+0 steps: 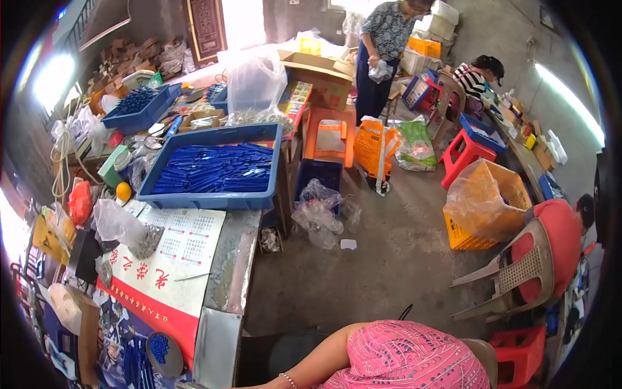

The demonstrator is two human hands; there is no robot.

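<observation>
Hands are out of my feed, so I can't tell grip or step, but slim blue pieces (210,170) fill the tray (207,201) on the desk (228,279), and I'd guess the next move needs those hands visible.

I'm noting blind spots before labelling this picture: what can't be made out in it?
All in the head view:
Hand of the braceleted arm: cut off by the lower edge.
Small blue pieces in the dark dish: too small to identify.
Part of the inside of the yellow crate: behind a cloudy plastic bag.
Whatever lies beyond the bright opening: washed out by glare.
</observation>
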